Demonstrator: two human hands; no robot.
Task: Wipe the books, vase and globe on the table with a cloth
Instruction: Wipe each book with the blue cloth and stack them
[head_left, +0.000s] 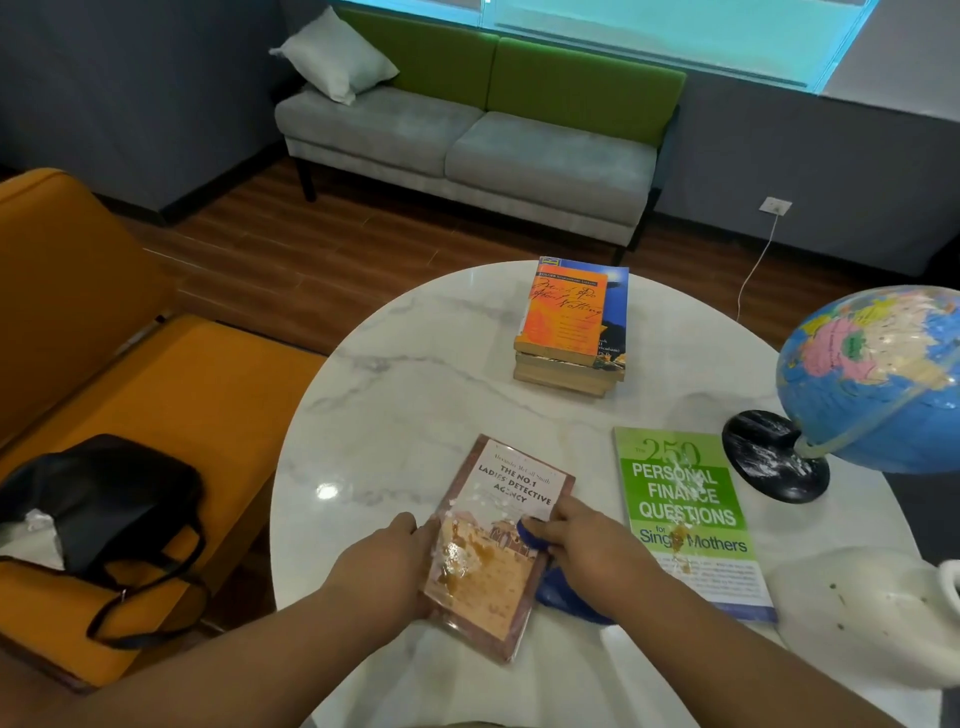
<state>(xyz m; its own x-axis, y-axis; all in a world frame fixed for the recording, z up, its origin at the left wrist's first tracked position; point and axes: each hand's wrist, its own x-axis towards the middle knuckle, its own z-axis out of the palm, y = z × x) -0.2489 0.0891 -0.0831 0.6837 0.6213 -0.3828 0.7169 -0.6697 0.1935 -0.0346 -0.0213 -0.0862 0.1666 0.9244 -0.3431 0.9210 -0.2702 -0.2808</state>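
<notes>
Hands met at the stained paperback (498, 545) on the marble table (389, 415): the left hand (384, 561) gripped its left edge, while the right hand (582, 545) pinched a blue cloth (563, 592) against its right edge. Right of the paperback lay a white vase (857, 618) and a green book (685, 519). Farther right stood the globe (878, 379), and beyond the paperback sat a stack of books (571, 327).

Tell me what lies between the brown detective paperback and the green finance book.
In the head view, the right hand gripping a crumpled blue cloth; beyond it, bare white marble table.
</notes>
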